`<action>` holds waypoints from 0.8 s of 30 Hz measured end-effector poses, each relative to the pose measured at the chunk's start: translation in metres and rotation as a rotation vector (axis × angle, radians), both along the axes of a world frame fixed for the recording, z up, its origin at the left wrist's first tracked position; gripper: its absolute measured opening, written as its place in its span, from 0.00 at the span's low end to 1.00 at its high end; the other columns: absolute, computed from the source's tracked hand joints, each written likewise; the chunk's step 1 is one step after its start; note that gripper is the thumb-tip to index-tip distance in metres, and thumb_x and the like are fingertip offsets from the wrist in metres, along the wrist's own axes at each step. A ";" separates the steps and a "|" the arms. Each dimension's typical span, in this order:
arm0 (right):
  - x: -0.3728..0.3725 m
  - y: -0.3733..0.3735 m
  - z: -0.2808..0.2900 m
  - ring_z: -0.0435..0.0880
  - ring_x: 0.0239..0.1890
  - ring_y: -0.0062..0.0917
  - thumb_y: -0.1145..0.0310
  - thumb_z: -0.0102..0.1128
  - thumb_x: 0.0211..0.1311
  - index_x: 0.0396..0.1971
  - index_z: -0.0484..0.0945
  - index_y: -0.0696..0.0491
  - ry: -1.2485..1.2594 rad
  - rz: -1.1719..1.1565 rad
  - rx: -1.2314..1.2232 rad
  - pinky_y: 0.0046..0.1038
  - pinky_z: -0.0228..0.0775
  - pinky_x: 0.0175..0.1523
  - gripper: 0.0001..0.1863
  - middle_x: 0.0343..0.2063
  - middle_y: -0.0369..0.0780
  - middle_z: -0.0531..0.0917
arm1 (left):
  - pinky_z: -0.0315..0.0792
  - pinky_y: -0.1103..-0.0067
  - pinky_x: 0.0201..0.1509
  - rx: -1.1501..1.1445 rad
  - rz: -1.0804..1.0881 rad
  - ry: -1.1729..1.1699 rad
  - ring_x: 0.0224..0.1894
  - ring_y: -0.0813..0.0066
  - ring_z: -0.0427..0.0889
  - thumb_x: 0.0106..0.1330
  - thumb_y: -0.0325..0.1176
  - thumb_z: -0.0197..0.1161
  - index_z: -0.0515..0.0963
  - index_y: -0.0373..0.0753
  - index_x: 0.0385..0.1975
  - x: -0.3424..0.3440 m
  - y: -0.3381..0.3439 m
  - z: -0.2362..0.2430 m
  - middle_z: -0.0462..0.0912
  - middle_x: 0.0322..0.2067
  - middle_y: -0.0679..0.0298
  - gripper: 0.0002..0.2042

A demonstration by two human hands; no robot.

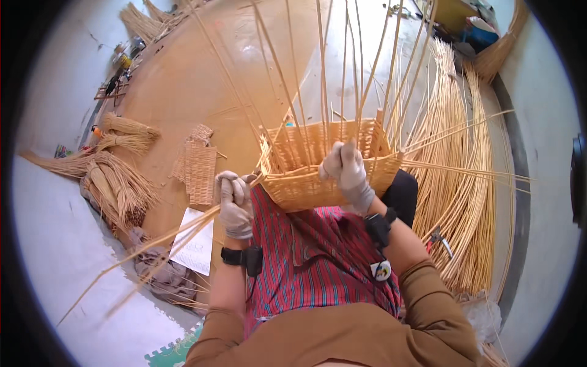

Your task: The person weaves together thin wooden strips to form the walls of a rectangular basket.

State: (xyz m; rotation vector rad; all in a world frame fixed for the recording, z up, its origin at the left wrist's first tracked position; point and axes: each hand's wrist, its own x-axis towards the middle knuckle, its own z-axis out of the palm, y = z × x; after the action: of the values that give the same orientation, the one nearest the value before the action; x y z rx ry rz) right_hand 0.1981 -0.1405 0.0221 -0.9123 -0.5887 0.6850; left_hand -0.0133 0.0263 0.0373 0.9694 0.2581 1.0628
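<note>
I watch from afar the wicker basket (306, 192), which sits on the lap over the striped apron (324, 263). Its long axis goes from left to right, the opening faces upward, and tall stakes (323, 67) rise from it. My left hand (233, 205) has fingers curled around rods (202, 219) beside the near left corner. My right hand (347, 171) bends its fingers at the near rim; its grip I cannot tell.
</note>
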 end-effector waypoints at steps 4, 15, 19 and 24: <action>0.002 -0.006 -0.020 0.78 0.27 0.20 0.50 0.43 0.83 0.39 0.78 0.58 -0.169 0.021 0.139 0.26 0.75 0.40 0.25 0.23 0.32 0.74 | 0.70 0.65 0.71 -0.019 0.061 -0.029 0.36 0.76 0.75 0.79 0.36 0.57 0.71 0.39 0.56 0.010 -0.007 -0.007 0.73 0.32 0.68 0.12; 0.009 -0.015 -0.015 0.86 0.42 0.22 0.79 0.66 0.67 0.45 0.85 0.56 -0.751 -0.501 -0.354 0.24 0.77 0.48 0.09 0.39 0.38 0.87 | 0.67 0.68 0.75 0.308 -0.027 0.377 0.70 0.62 0.68 0.55 0.29 0.82 0.69 0.46 0.58 0.053 0.011 -0.058 0.65 0.69 0.55 0.32; -0.002 -0.011 -0.021 0.88 0.44 0.26 0.81 0.66 0.66 0.43 0.86 0.56 -0.555 -0.498 -0.392 0.26 0.79 0.50 0.08 0.39 0.40 0.88 | 0.65 0.68 0.75 0.355 0.076 0.400 0.69 0.62 0.69 0.57 0.29 0.81 0.68 0.46 0.57 0.054 0.008 -0.063 0.66 0.68 0.54 0.31; -0.064 -0.032 0.007 0.90 0.40 0.32 0.85 0.65 0.61 0.41 0.86 0.59 -0.837 -0.466 -0.105 0.31 0.83 0.47 0.11 0.36 0.45 0.89 | 0.64 0.70 0.73 0.374 0.119 0.359 0.66 0.65 0.70 0.58 0.26 0.79 0.68 0.46 0.57 0.058 0.012 -0.075 0.69 0.65 0.56 0.30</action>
State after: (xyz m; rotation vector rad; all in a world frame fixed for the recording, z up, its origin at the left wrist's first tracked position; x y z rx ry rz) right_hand 0.1338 -0.1720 0.0295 -1.3808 -1.0326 -0.1221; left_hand 0.0449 0.0380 -0.0381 1.5006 0.4244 1.0610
